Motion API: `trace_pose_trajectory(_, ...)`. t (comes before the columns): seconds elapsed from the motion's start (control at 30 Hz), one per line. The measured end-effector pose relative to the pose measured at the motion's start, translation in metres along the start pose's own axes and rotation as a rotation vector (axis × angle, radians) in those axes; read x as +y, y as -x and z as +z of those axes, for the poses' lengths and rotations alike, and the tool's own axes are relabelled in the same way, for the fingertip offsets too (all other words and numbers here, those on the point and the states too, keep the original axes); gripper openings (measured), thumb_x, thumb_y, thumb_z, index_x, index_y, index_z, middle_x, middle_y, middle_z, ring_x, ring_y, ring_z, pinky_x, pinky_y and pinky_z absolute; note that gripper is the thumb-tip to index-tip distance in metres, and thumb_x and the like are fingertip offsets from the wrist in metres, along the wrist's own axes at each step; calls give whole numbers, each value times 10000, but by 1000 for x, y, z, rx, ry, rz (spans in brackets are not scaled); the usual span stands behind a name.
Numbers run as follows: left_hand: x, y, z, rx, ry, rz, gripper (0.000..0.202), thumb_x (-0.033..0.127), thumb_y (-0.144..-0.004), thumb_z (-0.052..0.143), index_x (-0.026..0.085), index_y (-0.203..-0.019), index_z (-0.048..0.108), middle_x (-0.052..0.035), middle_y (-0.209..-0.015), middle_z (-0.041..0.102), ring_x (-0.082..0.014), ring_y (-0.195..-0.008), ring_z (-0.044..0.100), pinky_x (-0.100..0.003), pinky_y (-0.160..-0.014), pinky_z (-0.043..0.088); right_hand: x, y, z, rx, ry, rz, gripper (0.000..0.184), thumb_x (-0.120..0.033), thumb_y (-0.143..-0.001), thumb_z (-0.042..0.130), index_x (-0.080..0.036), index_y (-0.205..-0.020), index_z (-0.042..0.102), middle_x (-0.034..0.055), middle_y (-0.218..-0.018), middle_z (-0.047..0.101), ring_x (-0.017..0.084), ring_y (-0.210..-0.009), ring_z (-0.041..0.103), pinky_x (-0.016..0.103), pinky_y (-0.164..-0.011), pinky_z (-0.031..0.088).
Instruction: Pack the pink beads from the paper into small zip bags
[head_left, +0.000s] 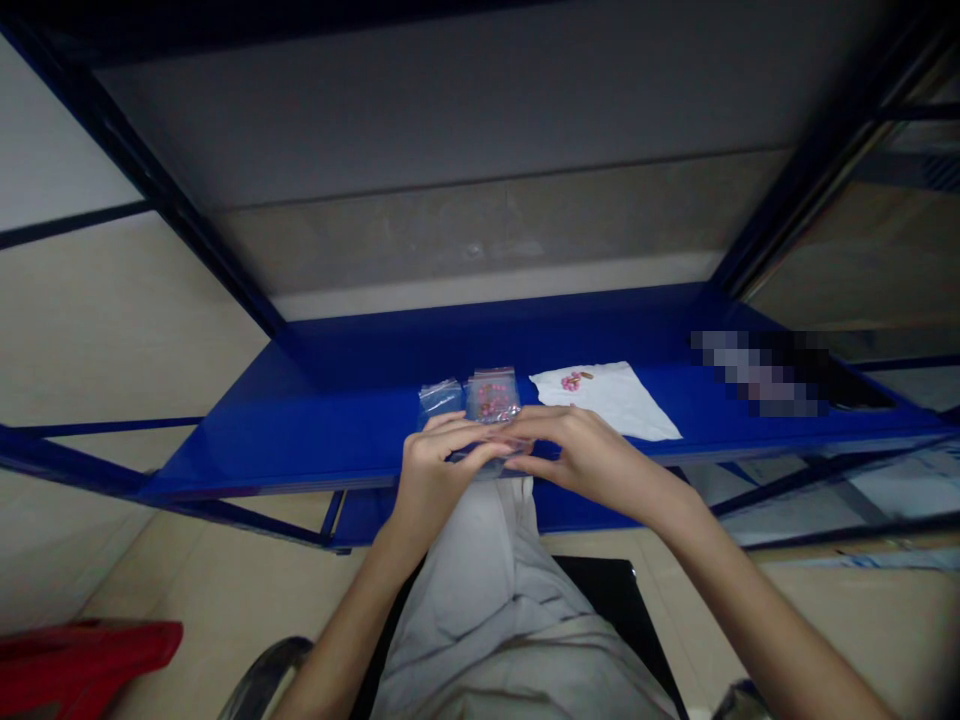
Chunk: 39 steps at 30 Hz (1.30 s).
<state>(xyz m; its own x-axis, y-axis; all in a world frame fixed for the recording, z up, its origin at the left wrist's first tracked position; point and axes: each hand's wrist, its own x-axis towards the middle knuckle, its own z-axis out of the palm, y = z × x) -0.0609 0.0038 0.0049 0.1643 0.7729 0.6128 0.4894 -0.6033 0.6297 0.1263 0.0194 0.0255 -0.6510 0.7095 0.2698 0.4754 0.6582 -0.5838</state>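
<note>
My left hand and my right hand meet at the front edge of the shelf. Fingers of both are closed on a small clear plastic bag; its contents, if any, cannot be made out. Just behind them lies a zip bag of pink beads. Left of that is another clear zip bag, partly covered by my left fingers. To the right, a white tissue lies flat with a small cluster of pink beads on it.
Everything lies on a blue metal shelf with uprights at both sides. A dark object, partly blurred out, lies at its right end. My legs in grey trousers reach under the shelf. A red plastic object stands at lower left.
</note>
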Motion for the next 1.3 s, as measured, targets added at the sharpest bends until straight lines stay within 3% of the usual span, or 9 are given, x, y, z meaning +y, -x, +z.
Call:
trace_pose_trajectory(0.17,4,-6,6,-40,67,29,122,111,-681,734,201,-763,747,-20,-810,758,-174,-767,705,-268,-759,545,-2,-1,2,-37,137,51,180,-170,-842,569,-236,-953,695,45,-1003,641,175,-861,620,266,-705,449)
trace_pose_trajectory(0.33,1,-5,15,-97,83,55,316,172,-616,793,168,-924,725,-71,-923,746,-204,-841,698,-287,-791,553,-4,0,2,-25,152,37,329,-22,-840,445,-212,-903,706,62,-1069,590,166,-946,596,276,-772,460)
trace_pose_trajectory(0.53,-9,-3,20,-131,122,-3,203,128,-739,686,181,-931,725,-63,-956,739,-195,-892,689,-280,-820,543,4,5,5,60,29,-5,222,-147,-868,512,-236,-965,690,72,-1235,518,185,-1122,528,323,-905,451)
trace_pose_trajectory(0.7,-14,-3,18,-69,199,-96,55,177,-718,713,183,-762,744,-39,-790,753,-183,-742,702,-264,-722,559,13,8,-18,130,-113,-54,191,-238,-804,631,-246,-986,691,63,-1192,572,199,-1145,519,347,-957,423)
trace_pose_trajectory(0.87,-19,0,17,1,249,-180,36,177,-702,727,186,-734,742,-35,-768,753,-177,-739,699,-270,-730,551,61,19,-40,214,-53,179,195,-314,-843,564,-220,-942,704,63,-1010,680,174,-848,642,267,-679,503)
trace_pose_trajectory(0.93,-21,1,17,22,290,-196,38,177,-693,736,192,-727,739,-31,-770,752,-175,-752,696,-276,-750,544,88,25,-42,226,111,294,158,-256,-812,588,-239,-887,726,52,-986,698,183,-826,645,271,-665,490)
trace_pose_trajectory(1.03,-24,2,17,48,331,-211,49,182,-674,752,200,-716,735,-23,-761,748,-171,-764,689,-275,-761,533,118,34,-39,129,227,401,156,-205,-757,626,-284,-825,742,18,-938,717,183,-784,644,274,-664,481)
trace_pose_trajectory(1.17,-26,5,16,53,346,-256,44,204,-664,761,199,-689,725,-20,-740,743,-171,-755,685,-267,-730,533,130,35,-32,113,267,419,159,-250,-756,628,-307,-849,744,9,-951,714,188,-796,639,270,-648,474)
trace_pose_trajectory(1.3,-27,7,17,68,359,-306,89,221,-634,778,180,-644,700,-21,-700,735,-174,-717,688,-256,-670,544,135,29,-25,127,199,340,156,-278,-766,620,-242,-852,745,59,-934,700,203,-836,638,285,-682,481)
